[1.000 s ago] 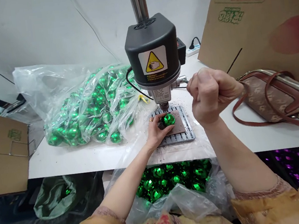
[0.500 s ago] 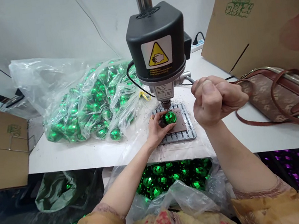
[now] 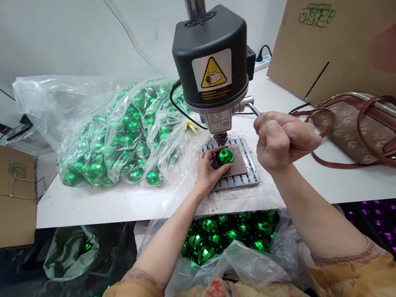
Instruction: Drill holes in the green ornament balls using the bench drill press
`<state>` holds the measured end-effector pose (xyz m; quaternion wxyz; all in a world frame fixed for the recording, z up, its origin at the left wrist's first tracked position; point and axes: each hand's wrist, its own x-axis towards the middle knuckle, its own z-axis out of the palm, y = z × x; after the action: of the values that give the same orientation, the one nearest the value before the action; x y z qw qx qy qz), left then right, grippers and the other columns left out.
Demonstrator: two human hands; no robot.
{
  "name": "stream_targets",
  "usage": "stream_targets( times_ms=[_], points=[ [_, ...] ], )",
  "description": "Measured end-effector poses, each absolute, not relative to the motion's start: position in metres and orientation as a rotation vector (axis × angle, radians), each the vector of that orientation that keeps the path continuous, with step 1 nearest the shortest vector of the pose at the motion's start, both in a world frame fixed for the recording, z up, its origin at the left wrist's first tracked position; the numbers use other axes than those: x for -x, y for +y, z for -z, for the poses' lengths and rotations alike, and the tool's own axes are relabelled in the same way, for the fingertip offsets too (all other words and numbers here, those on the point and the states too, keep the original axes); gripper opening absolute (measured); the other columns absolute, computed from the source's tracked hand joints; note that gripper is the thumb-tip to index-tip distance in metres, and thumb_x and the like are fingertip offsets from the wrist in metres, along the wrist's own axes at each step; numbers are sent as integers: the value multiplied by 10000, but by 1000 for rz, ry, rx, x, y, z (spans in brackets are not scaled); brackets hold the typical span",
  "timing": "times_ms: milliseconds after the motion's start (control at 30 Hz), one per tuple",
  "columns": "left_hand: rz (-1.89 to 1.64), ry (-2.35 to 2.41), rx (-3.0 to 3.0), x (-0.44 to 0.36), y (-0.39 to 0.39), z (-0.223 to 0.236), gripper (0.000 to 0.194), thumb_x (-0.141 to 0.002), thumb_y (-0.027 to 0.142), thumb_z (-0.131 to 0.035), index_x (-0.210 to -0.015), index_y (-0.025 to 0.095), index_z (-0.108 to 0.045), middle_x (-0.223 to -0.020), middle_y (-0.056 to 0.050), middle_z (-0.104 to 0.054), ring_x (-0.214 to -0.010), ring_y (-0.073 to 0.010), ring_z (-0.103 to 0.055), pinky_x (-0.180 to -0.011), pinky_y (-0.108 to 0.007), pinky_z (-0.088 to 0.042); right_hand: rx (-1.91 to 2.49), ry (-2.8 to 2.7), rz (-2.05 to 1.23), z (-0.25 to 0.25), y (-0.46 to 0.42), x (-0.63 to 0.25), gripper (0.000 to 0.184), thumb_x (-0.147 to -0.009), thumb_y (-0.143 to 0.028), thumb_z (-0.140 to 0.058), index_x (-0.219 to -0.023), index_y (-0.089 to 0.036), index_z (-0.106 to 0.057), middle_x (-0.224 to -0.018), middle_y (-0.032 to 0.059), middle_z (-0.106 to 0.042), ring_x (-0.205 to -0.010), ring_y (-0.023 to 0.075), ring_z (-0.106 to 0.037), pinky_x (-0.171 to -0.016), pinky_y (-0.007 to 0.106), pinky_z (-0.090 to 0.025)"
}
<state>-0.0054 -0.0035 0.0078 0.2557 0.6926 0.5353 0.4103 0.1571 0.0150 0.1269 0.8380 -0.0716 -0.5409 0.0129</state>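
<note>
A small bench drill press (image 3: 212, 60) with a black housing and a warning sticker stands in the middle of the table. Under its chuck (image 3: 221, 139) sits a shiny green faceted ball (image 3: 226, 155), on a brown board (image 3: 239, 163) over the slotted metal base (image 3: 254, 175). The thumb and fingers of my left hand (image 3: 210, 170) pinch this ball from the left side. My right hand (image 3: 281, 139) is wrapped in a fist round the end of the drill press's feed lever (image 3: 253, 108). The drill bit's tip is too small to make out against the ball.
A clear plastic bag (image 3: 117, 139) of green balls lies left of the drill. More green balls (image 3: 230, 231) fill a plastic-lined container below the table's front edge. A patterned handbag (image 3: 365, 128) and cardboard box (image 3: 355, 18) stand right; another box (image 3: 1, 192) is left.
My right fist has shifted slightly down and left with the feed lever. My left hand keeps hold of the ball in the same place. The view has shifted a little.
</note>
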Motion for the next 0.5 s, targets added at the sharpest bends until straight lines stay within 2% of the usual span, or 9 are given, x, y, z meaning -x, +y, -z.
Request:
stream_targets(
  times_ms=[100, 200, 367, 433, 500],
  points=[
    [-1130, 1432, -1858, 4, -2, -6, 580, -732, 430, -845, -1228, 221, -630, -1146, -95, -632, -1068, -267, -621, -927, -409, -512, 330, -1044, -129, -152, 12, -154, 522, -873, -202, -592, -498, -171, -231, -446, -61, -242, -380, 38, -267, -402, 249, -240],
    [-1201, 1391, -1822, 2, -3, -8, 555, -738, 410, -838, -1203, 211, -610, -1132, -88, -649, -1042, -246, -633, -900, -383, -516, 460, -1049, -269, -185, 15, -153, 468, -885, -186, -598, -513, -201, -314, -457, -65, -280, -385, 52, -316, -409, 255, -232],
    [-1320, 1429, -1948, 5, -39, -26, 421, -788, 382, -783, -1122, 207, -596, -1063, -68, -664, -963, -214, -624, -845, -349, -491, 442, -1054, -340, -208, 25, -155, 434, -871, -132, -575, -539, -235, -316, -447, -74, -307, -365, 57, -282, -404, 273, -217],
    [-1204, 1296, -2107, 10, -67, -30, 410, -808, 406, -761, -1119, 202, -587, -1047, -70, -669, -956, -214, -628, -828, -340, -489, 419, -1053, -337, -207, 27, -155, 430, -878, -138, -567, -551, -240, -309, -451, -75, -324, -364, 55, -285, -407, 266, -216],
    [-942, 1098, -2340, 16, -99, -29, 395, -847, 441, -717, -1136, 201, -594, -1061, -86, -682, -958, -225, -634, -814, -345, -486, 412, -1056, -354, -205, 26, -154, 425, -885, -144, -564, -558, -240, -310, -459, -75, -334, -364, 50, -285, -409, 258, -221]
  ],
)
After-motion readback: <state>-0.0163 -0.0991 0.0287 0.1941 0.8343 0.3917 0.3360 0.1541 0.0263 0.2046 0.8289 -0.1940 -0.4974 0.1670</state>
